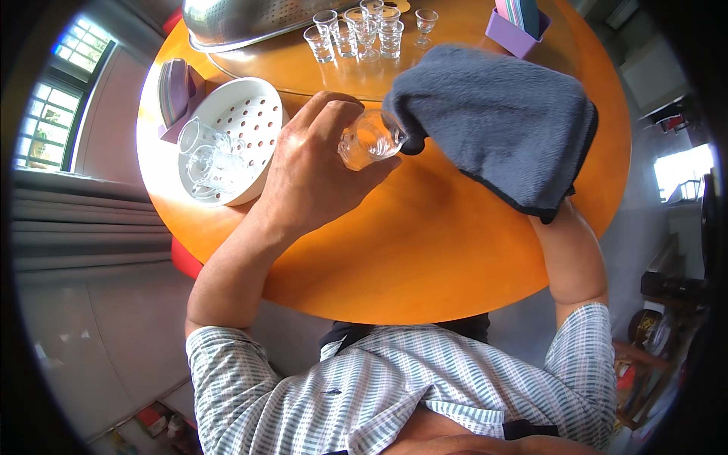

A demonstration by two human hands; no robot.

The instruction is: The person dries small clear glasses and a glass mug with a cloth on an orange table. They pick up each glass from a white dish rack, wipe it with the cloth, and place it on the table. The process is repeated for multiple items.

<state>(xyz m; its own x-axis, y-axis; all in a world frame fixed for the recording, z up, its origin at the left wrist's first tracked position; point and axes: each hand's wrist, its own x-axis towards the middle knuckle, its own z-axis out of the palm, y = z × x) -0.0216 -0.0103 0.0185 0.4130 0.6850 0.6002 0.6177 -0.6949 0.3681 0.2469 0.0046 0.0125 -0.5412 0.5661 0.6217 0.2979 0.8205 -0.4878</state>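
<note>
My left hand (310,165) grips a small clear glass vessel (369,139) over the table, its thumb and fingers around the sides. The vessel's mouth is tipped partly towards me, and its rim appears pointed on the right, like a pouring lip. A grey towelling cloth (495,119) with black edging covers my right hand, so its fingers are hidden. Only my right forearm (571,250) emerges below the cloth. At its left end, a bunched part of the cloth meets the vessel's rim. Left of my left hand, a white perforated round basket (264,105) holds several clear glass pieces (213,162).
Several small drinking glasses (367,37) stand grouped at the back of the round orange table (398,273). One stemmed glass (425,25) is slightly apart. A perforated metal cover (256,23) lies behind the basket. Purple holders (515,35) with coloured flat items stand on both sides.
</note>
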